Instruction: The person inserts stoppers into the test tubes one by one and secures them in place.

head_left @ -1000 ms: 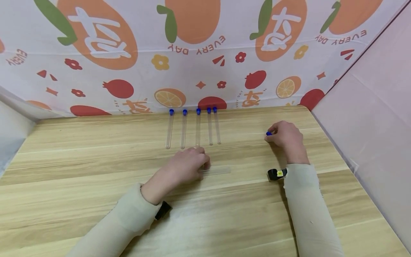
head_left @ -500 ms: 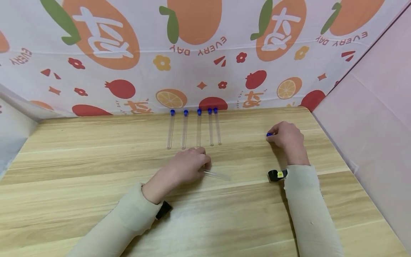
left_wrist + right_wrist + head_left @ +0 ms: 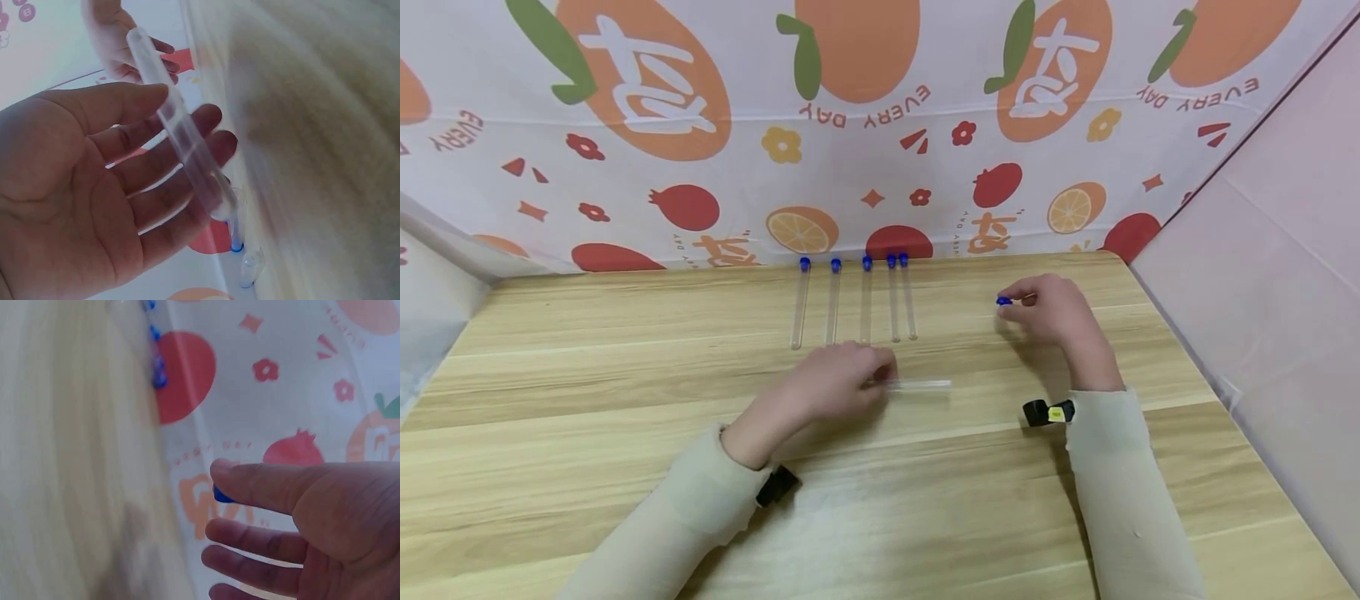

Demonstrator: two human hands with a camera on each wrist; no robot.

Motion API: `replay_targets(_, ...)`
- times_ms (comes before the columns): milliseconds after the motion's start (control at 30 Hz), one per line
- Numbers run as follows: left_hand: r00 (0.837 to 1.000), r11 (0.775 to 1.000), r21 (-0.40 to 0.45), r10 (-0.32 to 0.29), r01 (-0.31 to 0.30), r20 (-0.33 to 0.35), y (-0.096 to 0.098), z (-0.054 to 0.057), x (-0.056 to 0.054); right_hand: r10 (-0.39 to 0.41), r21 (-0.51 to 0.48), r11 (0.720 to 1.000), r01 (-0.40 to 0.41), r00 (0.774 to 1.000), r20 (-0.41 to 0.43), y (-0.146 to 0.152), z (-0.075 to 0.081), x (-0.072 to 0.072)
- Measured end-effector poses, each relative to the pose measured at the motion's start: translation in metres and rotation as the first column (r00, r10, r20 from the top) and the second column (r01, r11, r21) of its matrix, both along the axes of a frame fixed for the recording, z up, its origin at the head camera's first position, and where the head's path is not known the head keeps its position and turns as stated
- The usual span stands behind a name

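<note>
My left hand [image 3: 838, 383] holds a clear uncapped test tube [image 3: 919, 385] by one end, lifted just above the wooden table [image 3: 587, 375] and pointing right. In the left wrist view the tube [image 3: 181, 134] lies across my fingertips. My right hand [image 3: 1048, 310] pinches a small blue cap [image 3: 1003, 301] between thumb and forefinger, raised off the table; the cap [image 3: 222, 495] peeks out behind the thumb in the right wrist view. Several capped tubes [image 3: 853, 300] lie in a row at the table's far edge, blue caps toward the wall.
A fruit-printed cloth [image 3: 880, 125] hangs behind the table, and a pink panel [image 3: 1262, 275] closes the right side. Black wrist-camera mounts [image 3: 1047, 412] sit at both cuffs. A grey panel stands at the far left.
The left hand lifted the tube off the table and swung it level, pointing right. The right hand rose and moved left with the blue cap.
</note>
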State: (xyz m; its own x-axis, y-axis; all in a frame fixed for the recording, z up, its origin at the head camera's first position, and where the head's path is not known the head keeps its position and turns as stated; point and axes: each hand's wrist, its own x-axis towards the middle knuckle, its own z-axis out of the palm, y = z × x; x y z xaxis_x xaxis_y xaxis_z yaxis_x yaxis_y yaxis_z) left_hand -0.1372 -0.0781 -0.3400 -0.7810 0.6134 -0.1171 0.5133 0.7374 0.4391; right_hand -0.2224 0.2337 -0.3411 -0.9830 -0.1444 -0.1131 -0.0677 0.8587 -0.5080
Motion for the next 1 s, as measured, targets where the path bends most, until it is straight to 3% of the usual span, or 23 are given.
replay_targets(233,1.0,0.986,0.162,0.024,-0.026,0.016,-0.004,0.004,-0.011,0.13,-0.12,0.983,-0.137,0.989,-0.071,-0.015,0.015,0.004)
replay_targets(367,0.994,0.958,0.276,0.046,-0.073,0.103,-0.006,0.004,-0.016,0.203,-0.18,0.958,-0.221,0.972,-0.117,-0.023,0.022,0.007)
replay_targets(533,0.953,0.882,0.438,0.037,-0.173,0.301,-0.007,0.007,-0.02,0.285,-0.238,0.919,-0.315,0.946,-0.153,-0.032,0.029,0.011)
replay_targets(667,0.919,0.824,0.517,0.011,-0.232,0.395,-0.009,0.01,-0.022,0.316,-0.278,0.891,-0.358,0.931,-0.185,-0.037,0.032,0.015)
replay_targets(800,0.896,0.796,0.551,-0.023,-0.252,0.444,-0.01,0.012,-0.022,0.301,-0.337,0.871,-0.357,0.931,-0.207,-0.04,0.034,0.018)
replay_targets(1000,0.879,0.78,0.567,-0.048,-0.264,0.475,-0.01,0.012,-0.023,0.271,-0.403,0.85,-0.339,0.938,-0.217,-0.043,0.037,0.022)
